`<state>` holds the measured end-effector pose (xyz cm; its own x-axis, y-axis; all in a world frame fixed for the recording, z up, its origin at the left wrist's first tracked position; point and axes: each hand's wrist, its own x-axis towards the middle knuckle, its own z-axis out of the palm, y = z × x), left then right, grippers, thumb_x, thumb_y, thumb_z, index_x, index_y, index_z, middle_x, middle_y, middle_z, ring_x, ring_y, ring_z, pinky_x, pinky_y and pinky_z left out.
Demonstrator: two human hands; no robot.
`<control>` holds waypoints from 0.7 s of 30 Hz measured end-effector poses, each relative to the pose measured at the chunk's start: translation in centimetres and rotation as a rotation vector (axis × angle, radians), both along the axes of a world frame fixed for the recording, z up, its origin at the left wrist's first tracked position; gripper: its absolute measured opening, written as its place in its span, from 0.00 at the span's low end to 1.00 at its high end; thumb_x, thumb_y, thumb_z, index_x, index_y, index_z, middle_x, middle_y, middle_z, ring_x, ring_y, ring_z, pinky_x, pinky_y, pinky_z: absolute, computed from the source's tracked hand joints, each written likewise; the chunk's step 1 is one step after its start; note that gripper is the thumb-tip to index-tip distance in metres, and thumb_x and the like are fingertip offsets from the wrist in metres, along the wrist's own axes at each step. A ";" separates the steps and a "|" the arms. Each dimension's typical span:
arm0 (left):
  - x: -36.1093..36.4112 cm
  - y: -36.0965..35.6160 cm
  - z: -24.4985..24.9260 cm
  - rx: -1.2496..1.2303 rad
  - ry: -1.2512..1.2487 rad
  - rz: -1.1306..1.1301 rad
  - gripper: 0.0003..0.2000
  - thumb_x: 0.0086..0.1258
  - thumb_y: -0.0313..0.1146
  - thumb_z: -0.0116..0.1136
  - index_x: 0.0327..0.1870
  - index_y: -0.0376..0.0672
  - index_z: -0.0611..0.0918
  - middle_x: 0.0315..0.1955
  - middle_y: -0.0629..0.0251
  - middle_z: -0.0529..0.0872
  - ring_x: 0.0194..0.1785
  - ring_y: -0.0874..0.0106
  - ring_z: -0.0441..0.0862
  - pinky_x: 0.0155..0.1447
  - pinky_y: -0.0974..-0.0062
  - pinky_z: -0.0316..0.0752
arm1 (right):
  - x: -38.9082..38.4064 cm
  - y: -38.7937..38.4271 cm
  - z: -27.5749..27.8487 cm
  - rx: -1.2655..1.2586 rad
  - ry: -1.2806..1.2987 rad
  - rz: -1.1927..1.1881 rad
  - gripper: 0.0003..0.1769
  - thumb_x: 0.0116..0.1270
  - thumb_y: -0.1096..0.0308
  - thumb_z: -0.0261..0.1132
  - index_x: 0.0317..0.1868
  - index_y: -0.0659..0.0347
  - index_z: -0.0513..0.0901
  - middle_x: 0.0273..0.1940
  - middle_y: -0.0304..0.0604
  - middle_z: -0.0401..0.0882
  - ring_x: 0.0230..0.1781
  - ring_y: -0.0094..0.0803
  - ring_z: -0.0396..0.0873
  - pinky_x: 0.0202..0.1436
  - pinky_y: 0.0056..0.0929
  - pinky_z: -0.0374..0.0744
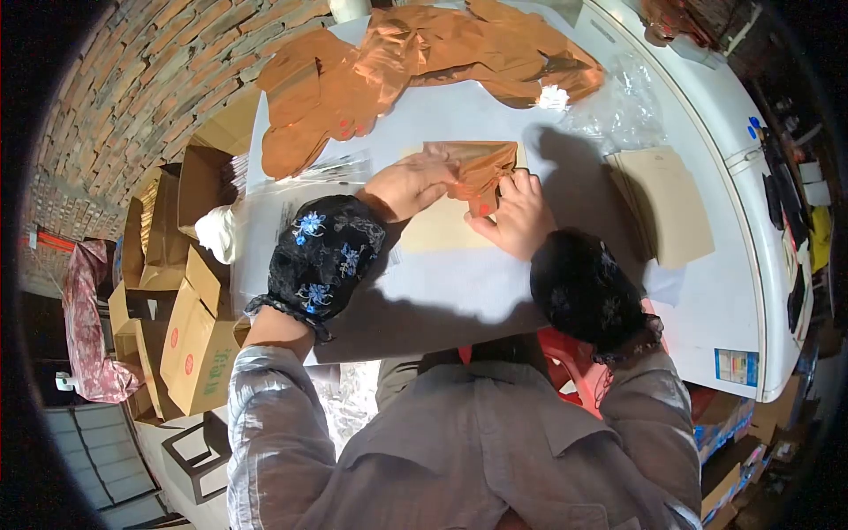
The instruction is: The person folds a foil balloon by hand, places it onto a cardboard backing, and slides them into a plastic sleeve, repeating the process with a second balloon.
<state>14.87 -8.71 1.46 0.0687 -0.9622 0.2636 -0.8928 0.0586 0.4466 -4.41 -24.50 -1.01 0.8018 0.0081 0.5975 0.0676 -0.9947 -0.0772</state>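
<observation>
A crumpled, pleated sheet of shiny copper-coloured foil [488, 173] lies on a cream paper sheet [433, 237] in the middle of the white table. My left hand [409, 187] comes over it from the left, its slightly blurred fingers closed on the foil's left part. On the other side, my right hand [519, 219] has curled fingers and a thumb gripping the gathered right edge. A small red mark shows at the foil's lower tip. Black embroidered sleeve covers, one with blue flowers [309, 226], reach over both forearms.
More copper-coloured foil [331, 97] spreads across the table's far side. Thin white sticks [320, 170] lie at the left, and a stack of cream paper [676, 208] at the right. Clear plastic [623, 106] sits behind the stack. Cardboard boxes [187, 340] stand left of the table.
</observation>
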 end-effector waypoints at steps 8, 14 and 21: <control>-3.3 0.0 2.4 0.174 0.255 0.221 0.23 0.72 0.36 0.43 0.68 0.46 0.69 0.55 0.50 0.80 0.60 0.51 0.76 0.64 0.61 0.70 | -0.2 0.2 0.2 0.037 0.069 -0.024 0.23 0.61 0.45 0.64 0.32 0.60 0.88 0.47 0.49 0.77 0.48 0.43 0.70 0.51 0.40 0.67; -4.3 -1.5 1.0 0.028 0.128 0.361 0.21 0.73 0.34 0.45 0.68 0.48 0.71 0.51 0.48 0.82 0.53 0.50 0.80 0.58 0.61 0.75 | -0.3 0.3 0.7 0.047 0.076 -0.029 0.23 0.61 0.45 0.65 0.37 0.60 0.86 0.44 0.45 0.77 0.50 0.41 0.72 0.52 0.38 0.71; -4.8 -3.0 -0.4 -0.030 0.250 0.323 0.14 0.65 0.25 0.56 0.51 0.42 0.83 0.45 0.51 0.81 0.45 0.50 0.80 0.52 0.59 0.77 | -0.1 0.5 0.8 0.122 0.054 -0.048 0.24 0.59 0.48 0.68 0.40 0.63 0.80 0.41 0.43 0.75 0.47 0.42 0.73 0.52 0.38 0.74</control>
<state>10.07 -11.67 1.11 0.4314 -0.8729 0.2281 -0.7316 -0.1906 0.6545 -4.54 -23.95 -0.24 0.8303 -0.1006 0.5481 0.0132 -0.9797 -0.1999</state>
